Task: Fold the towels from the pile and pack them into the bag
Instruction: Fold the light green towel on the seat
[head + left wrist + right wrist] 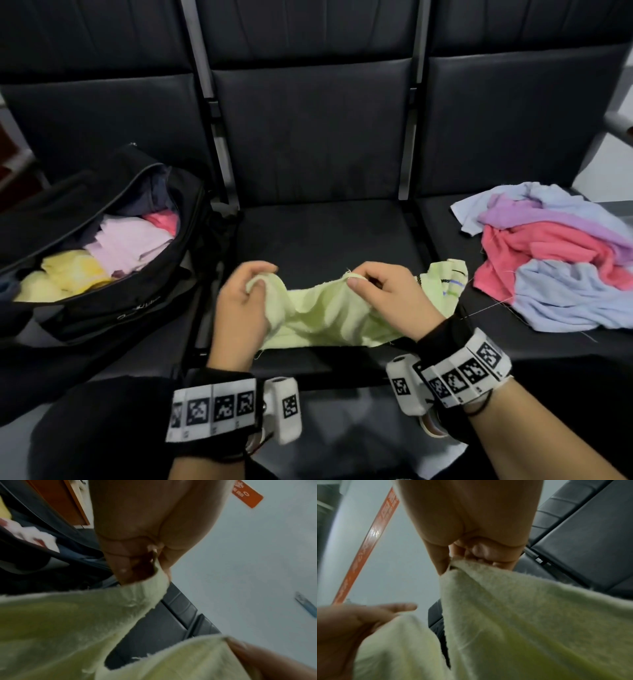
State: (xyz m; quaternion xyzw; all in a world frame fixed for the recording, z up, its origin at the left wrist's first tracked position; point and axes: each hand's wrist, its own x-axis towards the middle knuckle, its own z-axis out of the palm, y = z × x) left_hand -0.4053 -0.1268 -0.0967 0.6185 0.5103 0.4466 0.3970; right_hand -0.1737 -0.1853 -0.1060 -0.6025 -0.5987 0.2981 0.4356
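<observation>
I grip the pale green towel (325, 308) by its top edge, left hand (245, 301) and right hand (387, 294) each pinching a corner, fold barely begun. Several folded towels (113, 250) sit in the black bag (102, 308); perhaps five wait in the pile (555, 253)

A row of dark padded seats (308, 144) — metal dividers (219, 137) between them — fronts a pale floor (257, 561).

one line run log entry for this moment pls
step: folding | left hand: pinches green towel | right hand: pinches same towel | bag: open, part packed | pile: right seat
</observation>
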